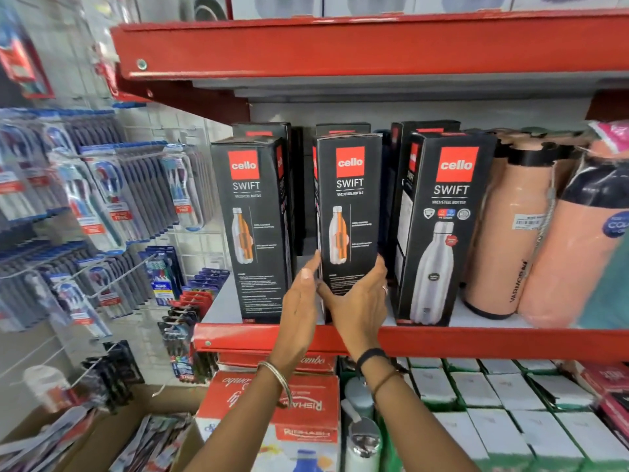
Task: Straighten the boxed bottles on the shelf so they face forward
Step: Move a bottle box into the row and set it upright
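Observation:
Three black "cello SWIFT" bottle boxes stand in the front row on the red-edged shelf (442, 340). The left box (253, 229) and the middle box (350, 212) show a side panel with an orange cutaway bottle. The right box (442, 229) shows the steel bottle picture and is turned slightly. More black boxes stand behind them. My left hand (301, 298) presses flat against the middle box's lower left edge. My right hand (357, 301) wraps its lower right corner from below. Together they grip the middle box.
Peach flasks (503, 233) crowd the shelf right of the boxes. Above is another red shelf (340, 46). Toothbrush packs (112, 192) hang on a wire rack to the left. Below are red "Rishabh" cartons (272, 403) and several white boxes (510, 403).

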{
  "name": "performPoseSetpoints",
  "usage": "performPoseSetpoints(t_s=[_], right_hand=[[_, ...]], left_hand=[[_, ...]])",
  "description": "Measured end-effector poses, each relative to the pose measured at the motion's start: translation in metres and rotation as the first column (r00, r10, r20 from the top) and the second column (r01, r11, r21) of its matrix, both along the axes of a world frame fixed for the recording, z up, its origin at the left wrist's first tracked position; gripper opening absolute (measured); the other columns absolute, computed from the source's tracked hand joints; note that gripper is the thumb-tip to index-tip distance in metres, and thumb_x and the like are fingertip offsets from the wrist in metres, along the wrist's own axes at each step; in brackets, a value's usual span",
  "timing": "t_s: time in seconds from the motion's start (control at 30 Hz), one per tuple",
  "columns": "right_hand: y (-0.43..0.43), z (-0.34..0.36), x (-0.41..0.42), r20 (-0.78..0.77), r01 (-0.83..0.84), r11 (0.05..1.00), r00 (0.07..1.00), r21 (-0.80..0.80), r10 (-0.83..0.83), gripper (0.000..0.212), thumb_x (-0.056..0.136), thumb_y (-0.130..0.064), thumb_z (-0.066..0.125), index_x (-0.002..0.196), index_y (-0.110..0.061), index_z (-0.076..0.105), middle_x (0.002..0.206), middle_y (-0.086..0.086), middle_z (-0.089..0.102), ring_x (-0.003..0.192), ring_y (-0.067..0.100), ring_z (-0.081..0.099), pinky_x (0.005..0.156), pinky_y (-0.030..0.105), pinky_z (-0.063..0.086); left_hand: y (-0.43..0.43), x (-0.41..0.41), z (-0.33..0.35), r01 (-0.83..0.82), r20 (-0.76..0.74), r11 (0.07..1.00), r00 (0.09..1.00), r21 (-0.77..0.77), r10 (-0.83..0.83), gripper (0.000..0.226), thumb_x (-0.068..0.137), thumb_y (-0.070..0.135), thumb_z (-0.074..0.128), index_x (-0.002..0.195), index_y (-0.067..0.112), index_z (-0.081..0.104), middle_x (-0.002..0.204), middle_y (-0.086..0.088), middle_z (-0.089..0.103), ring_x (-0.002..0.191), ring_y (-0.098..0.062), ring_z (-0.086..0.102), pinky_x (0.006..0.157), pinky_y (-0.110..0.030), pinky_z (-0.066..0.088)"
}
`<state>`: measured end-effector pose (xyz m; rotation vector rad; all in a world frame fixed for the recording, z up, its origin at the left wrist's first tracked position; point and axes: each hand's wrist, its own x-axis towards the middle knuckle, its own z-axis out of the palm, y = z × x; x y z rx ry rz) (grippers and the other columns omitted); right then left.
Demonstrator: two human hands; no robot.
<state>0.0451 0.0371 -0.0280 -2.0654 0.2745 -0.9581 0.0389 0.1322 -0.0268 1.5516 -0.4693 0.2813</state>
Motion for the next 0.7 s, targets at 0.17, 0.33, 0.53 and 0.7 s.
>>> performPoseSetpoints(t_s=[0.17,0.33,0.53,0.7], right_hand=[[-0.012,0.002,-0.007,0.109,-0.032,0.999,0.994,0.040,0.027,0.108,0.057,-0.041,0.085,0.143,-0.012,0.026,0.133,0.012,0.057,0.118,0.032,0.057,0.088,0.036,0.046],[-0.022,0.010,-0.019,0.255,-0.204,0.976,0.950,0.074,0.179,0.115,0.054,-0.050,0.083,0.145,-0.013,0.023,0.137,-0.014,0.046,0.125,0.000,0.046,0.101,0.019,0.040],[-0.045,0.017,-0.025,0.225,-0.564,0.816,0.817,0.126,0.530,0.103,0.066,-0.037,0.075,0.149,-0.026,0.015,0.150,-0.006,0.038,0.139,0.006,0.037,0.116,0.039,0.034],[-0.057,0.021,-0.020,0.099,-0.575,0.818,0.814,0.007,0.572,0.089,0.081,-0.043,0.061,0.150,-0.036,0.005,0.163,-0.008,0.006,0.149,0.001,0.007,0.123,0.041,0.014]], left_hand=[[0.007,-0.003,0.020,-0.040,0.106,0.999,0.993,-0.025,0.042,0.039,0.100,0.038,0.030,0.134,0.033,0.050,0.139,0.021,0.050,0.129,0.016,0.041,0.105,-0.006,0.030],[0.015,0.011,0.038,-0.034,0.167,0.998,0.985,-0.045,0.041,0.060,0.093,0.042,0.048,0.149,0.026,0.033,0.155,0.010,0.037,0.141,0.004,0.032,0.114,-0.023,0.030],[0.023,0.012,0.052,-0.043,0.247,0.981,0.969,0.190,-0.005,0.045,0.097,0.044,0.040,0.141,0.036,0.043,0.107,0.045,0.061,0.104,0.016,0.058,0.090,-0.015,0.047],[0.019,0.015,0.040,-0.125,0.307,0.981,0.949,0.151,0.074,0.044,0.101,0.029,0.043,0.144,0.022,0.042,0.105,0.041,0.062,0.097,0.018,0.059,0.080,-0.008,0.046]])
